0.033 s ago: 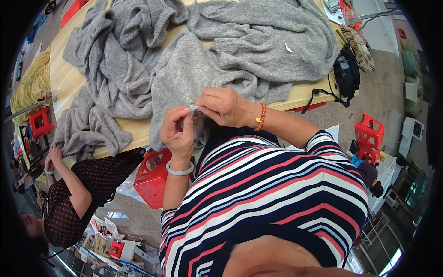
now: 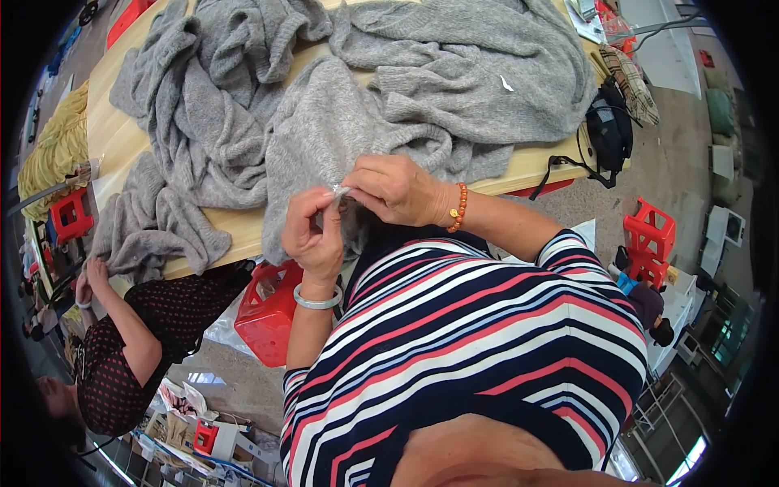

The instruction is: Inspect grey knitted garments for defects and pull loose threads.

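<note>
Your left grip [image 2: 312, 231] is closed in a pinch, thumb against fingers, on a small folded bit of the gray knit garment [image 2: 316, 122]. Your right grip [image 2: 398, 191] is clenched on the same bit from the right, its fingertips just beside the left ones; a pale glint shows there, too small to make out. The garment lies over the near edge of the desk [image 2: 243, 231], in front of you, its folds spreading to the far side beyond your fingers.

To its left, you have a heap of gray knitwear [image 2: 215, 114]; to its right, a wide gray knit pile [image 2: 487, 89] with a small white scrap [image 2: 507, 83] on top. A black bag [image 2: 608, 126] sits at the desk's right end, its strap trailing toward you. On your near left stands a red stool [image 2: 272, 316]; farther left, a co-worker [image 2: 122, 349] in a dark patterned top has hands at another gray knit piece [image 2: 162, 223].
</note>
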Demonstrator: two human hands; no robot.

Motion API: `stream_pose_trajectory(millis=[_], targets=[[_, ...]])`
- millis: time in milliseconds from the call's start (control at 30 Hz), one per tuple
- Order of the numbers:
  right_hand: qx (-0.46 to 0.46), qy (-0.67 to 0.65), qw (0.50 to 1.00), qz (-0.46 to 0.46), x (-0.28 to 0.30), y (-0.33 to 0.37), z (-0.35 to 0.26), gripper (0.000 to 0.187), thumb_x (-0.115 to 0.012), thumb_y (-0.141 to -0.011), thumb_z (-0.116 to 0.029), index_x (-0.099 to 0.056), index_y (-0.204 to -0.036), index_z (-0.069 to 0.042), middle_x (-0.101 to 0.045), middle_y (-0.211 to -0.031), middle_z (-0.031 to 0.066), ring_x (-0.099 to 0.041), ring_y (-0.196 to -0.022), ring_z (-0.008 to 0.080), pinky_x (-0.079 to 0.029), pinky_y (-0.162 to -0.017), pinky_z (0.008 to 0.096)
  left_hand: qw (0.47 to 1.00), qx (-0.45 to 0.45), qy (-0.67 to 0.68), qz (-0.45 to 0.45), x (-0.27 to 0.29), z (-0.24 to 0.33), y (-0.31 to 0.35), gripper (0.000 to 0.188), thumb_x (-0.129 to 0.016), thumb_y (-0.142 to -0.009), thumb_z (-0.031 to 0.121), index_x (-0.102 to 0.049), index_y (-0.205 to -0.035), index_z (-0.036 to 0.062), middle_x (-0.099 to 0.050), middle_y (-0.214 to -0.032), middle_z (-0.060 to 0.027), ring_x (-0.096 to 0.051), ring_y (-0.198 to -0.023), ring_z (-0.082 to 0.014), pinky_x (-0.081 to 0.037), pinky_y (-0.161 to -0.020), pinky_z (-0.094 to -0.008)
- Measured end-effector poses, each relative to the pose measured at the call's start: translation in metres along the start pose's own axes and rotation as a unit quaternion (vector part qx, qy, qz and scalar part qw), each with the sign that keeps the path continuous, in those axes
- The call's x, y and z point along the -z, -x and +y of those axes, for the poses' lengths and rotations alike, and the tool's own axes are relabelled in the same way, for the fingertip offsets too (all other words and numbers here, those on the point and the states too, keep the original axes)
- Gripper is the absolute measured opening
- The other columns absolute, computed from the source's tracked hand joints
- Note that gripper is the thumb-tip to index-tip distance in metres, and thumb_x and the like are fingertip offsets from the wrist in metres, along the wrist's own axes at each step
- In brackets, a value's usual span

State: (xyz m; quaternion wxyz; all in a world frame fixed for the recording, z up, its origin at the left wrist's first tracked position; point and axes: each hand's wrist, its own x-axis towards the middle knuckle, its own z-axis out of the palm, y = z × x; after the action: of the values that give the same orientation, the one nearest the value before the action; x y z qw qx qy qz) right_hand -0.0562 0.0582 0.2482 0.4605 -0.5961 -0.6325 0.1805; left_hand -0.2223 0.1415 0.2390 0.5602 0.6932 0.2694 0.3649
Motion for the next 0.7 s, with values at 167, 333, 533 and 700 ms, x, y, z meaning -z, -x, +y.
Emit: stream_pose_trajectory(millis=[167, 333, 533, 700], targets=[[-0.002, 0.024, 0.999, 0.046, -0.001, -0.005, -0.012, 0.012, -0.066, -0.080, -0.009, -0.060, -0.089, -0.003, -0.054, -0.078, 0.0110, -0.059, -0.072, 0.0302, -0.048, -0.063, 0.0388, 0.978, -0.130, -0.157, 0.045, -0.009, -0.001, 0.006, 0.019, -0.066, -0.080, -0.008, -0.061, -0.095, 0.0017, -0.064, -0.089, -0.0141, -0.063, -0.079, -0.0263, -0.051, -0.072, -0.0322], [0.072, 0.075, 0.994, 0.045, 0.000, -0.007, 0.001, 0.019, -0.070, -0.074, -0.005, -0.062, -0.091, -0.003, -0.056, -0.078, 0.0097, -0.060, -0.069, 0.0273, -0.049, -0.058, 0.0353, 0.990, -0.063, -0.112, 0.060, -0.014, -0.012, 0.009, 0.018, -0.064, -0.080, -0.008, -0.061, -0.096, 0.0008, -0.064, -0.092, -0.0130, -0.062, -0.077, -0.0238, -0.050, -0.071, -0.0294], [-0.055, -0.060, 0.996, -0.029, 0.012, -0.002, 0.022, 0.015, -0.073, -0.079, -0.013, -0.064, -0.088, -0.006, -0.055, -0.073, 0.0070, -0.057, -0.062, 0.0216, -0.046, -0.057, 0.0317, 0.978, 0.070, -0.171, -0.096, 0.012, -0.038, -0.007, 0.016, -0.063, -0.084, -0.003, -0.062, -0.100, -0.0005, -0.062, -0.086, -0.0071, -0.057, -0.065, -0.0102, -0.046, -0.058, -0.0237], [-0.220, -0.040, 0.972, -0.068, 0.026, -0.010, 0.054, 0.015, -0.072, -0.081, -0.016, -0.066, -0.092, -0.006, -0.061, -0.084, 0.0063, -0.060, -0.066, 0.0198, -0.048, -0.059, 0.0299, 0.950, 0.293, 0.059, -0.088, 0.046, -0.047, -0.007, 0.012, -0.064, -0.090, 0.007, -0.063, -0.101, 0.0005, -0.060, -0.068, 0.0011, -0.049, -0.050, -0.0041, -0.038, -0.049, -0.0172]])
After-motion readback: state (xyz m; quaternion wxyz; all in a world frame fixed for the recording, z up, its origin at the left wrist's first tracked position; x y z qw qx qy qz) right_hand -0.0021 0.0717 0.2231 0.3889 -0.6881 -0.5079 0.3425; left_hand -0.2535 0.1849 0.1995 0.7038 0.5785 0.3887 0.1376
